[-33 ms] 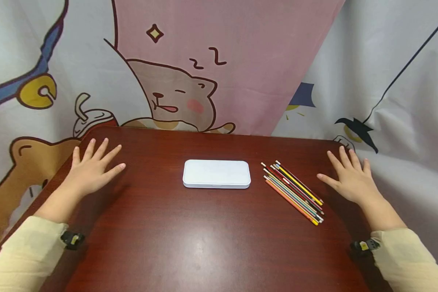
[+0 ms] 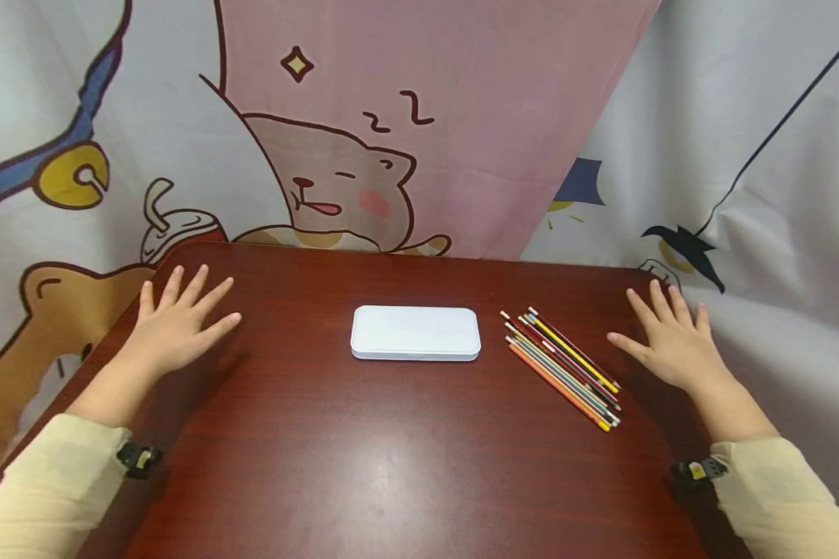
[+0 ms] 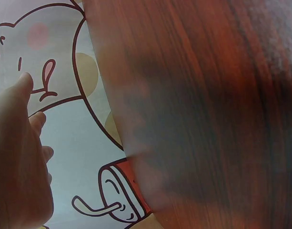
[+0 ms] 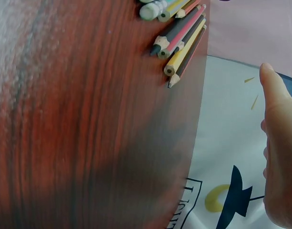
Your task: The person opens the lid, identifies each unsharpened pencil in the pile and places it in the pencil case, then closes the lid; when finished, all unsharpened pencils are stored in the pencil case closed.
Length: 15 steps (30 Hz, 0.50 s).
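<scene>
Over the table's left side, my left hand (image 2: 171, 326) has its fingers spread and straight, holding nothing. My right hand (image 2: 674, 345) is likewise spread and bare over the right side, nearest the pencils (image 2: 562, 369). These lie as a loose slanted bundle of several colours: yellow, red, orange, dark and grey-green. In the right wrist view, sharpened tips, flat unsharpened ends and a white eraser (image 4: 149, 10) show near the top. Left of the bundle, a white flat case (image 2: 416, 332) with rounded corners lies closed near the middle of the table.
The dark red-brown wooden table (image 2: 287, 435) has a glossy top with a bright reflection near the front. A cartoon-printed curtain (image 2: 489, 140) hangs right behind its back edge and along both sides. Each wrist carries a black strap (image 2: 138, 460) by a pale yellow sleeve (image 2: 63, 481).
</scene>
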Motion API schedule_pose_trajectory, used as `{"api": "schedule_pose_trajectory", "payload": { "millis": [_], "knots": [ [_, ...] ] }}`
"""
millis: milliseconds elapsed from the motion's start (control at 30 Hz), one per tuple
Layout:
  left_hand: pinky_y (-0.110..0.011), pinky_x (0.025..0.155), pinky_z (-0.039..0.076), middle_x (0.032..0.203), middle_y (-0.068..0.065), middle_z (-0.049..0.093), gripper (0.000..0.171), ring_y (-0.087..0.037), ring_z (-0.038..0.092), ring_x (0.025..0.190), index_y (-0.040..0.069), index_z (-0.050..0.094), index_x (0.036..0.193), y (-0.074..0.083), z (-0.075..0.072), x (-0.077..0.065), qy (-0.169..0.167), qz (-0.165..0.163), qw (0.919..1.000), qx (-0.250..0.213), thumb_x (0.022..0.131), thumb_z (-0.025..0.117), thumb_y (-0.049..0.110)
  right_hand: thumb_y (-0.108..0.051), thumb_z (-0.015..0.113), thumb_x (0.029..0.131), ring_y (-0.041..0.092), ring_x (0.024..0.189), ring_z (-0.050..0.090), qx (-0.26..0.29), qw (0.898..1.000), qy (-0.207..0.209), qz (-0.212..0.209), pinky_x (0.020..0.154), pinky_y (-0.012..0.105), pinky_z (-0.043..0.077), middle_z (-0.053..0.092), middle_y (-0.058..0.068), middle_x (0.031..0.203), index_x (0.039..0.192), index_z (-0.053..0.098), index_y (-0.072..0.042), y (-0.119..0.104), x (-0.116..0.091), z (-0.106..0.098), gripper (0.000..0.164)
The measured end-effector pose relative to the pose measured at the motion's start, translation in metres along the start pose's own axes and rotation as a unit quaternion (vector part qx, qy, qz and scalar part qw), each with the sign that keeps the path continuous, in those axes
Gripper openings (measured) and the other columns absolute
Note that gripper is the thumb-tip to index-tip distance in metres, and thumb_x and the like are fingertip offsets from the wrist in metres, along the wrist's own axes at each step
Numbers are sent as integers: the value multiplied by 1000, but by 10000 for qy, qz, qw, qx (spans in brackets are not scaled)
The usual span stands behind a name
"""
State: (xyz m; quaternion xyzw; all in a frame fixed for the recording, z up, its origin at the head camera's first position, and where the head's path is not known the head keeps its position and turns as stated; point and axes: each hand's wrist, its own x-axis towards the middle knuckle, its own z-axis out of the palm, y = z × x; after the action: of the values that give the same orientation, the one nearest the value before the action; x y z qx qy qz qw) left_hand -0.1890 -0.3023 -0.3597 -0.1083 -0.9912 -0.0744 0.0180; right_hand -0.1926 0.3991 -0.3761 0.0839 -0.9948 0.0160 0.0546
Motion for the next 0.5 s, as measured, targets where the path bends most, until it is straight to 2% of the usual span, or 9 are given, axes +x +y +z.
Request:
{"api": "schedule_pose_trajectory", "payload": {
  "millis": [300,500],
  "knots": [
    [-60,98,-24,157,-20,2,71,-37,-20,139,20,18,155,2,-1,-2,95,7,10000,-31,97,35,59,-63,43,92,38,139,-19,-20,10000,5,-65,100,58,-22,-6,25,155,155,6,-12,-7,-2,-4,89],
    [-60,100,-22,158,-18,4,71,-33,-20,140,22,18,155,16,0,-3,343,135,9992,-159,97,38,58,-62,47,92,37,141,-15,90,9997,166,-185,103,58,-18,-2,25,156,155,8,-11,-22,-5,-7,89]
  ]
}}
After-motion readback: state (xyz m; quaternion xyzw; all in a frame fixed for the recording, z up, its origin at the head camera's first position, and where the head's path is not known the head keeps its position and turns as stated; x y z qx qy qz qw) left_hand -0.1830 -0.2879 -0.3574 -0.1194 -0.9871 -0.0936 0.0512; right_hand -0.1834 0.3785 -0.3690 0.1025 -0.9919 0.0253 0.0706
